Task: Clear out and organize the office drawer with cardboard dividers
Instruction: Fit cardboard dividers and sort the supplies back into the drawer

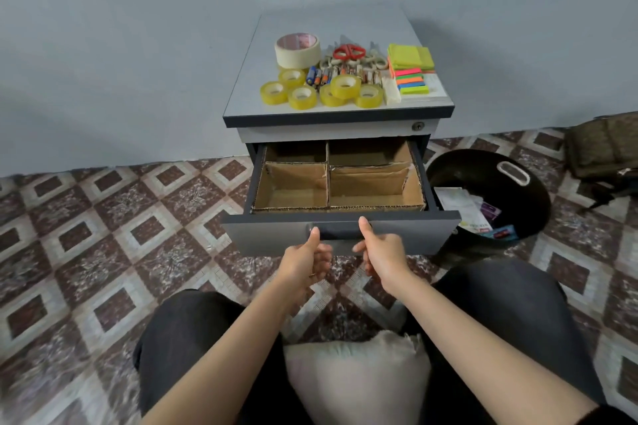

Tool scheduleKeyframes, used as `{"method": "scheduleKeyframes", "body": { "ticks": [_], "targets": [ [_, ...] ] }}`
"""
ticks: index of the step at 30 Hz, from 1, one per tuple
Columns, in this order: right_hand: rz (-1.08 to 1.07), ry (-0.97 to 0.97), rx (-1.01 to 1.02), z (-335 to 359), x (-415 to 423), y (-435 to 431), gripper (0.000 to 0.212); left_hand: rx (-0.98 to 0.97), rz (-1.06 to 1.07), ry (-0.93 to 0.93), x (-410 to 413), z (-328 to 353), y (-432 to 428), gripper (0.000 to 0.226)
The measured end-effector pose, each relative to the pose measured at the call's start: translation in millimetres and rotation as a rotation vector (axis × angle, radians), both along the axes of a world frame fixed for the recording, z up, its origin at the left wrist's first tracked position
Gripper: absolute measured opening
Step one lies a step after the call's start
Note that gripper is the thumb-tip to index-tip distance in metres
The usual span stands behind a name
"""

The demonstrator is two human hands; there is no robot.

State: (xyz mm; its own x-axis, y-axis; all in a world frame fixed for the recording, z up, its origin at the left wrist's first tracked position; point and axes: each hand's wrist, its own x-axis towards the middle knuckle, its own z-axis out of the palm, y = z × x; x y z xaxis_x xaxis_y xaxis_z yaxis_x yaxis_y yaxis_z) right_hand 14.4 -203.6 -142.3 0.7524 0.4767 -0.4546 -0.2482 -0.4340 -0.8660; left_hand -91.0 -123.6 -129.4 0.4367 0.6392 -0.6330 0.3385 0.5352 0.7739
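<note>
The top drawer (414, 235) of a small grey cabinet (338, 115) stands pulled out. A cardboard divider insert (327, 183) splits it into several compartments, and all of them show only bare cardboard. My left hand (307, 262) and my right hand (381, 257) are in front of the drawer front, fingers curled and thumbs pointing up. The thumbs lie at the two ends of the dark handle (340, 230). Neither hand holds anything that I can see.
On the cabinet top lie a masking tape roll (297, 50), several clear tape rolls (302, 97), batteries (331, 75), red scissors (348, 52) and sticky notes (411, 69). A black bin (490, 193) with papers stands to the right, a cushion (359, 379) between my knees.
</note>
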Motion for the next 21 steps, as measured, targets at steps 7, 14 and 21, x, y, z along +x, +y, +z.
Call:
{"method": "scheduleKeyframes", "body": {
  "ticks": [7, 14, 21],
  "targets": [
    [0.318, -0.734, -0.051, 29, 18, 2, 0.039, 0.902, -0.21, 0.242, 1, 32, 29, 0.036],
    [0.816, -1.104, -0.516, 35, 37, 19, 0.082, 1.296, -0.87, 0.691, 5, 10, 60, 0.069],
    [0.868, -1.044, -0.532, 47, 35, 21, 0.077, 1.303, -0.846, 0.655, 0, 12, 52, 0.07]
  ]
}}
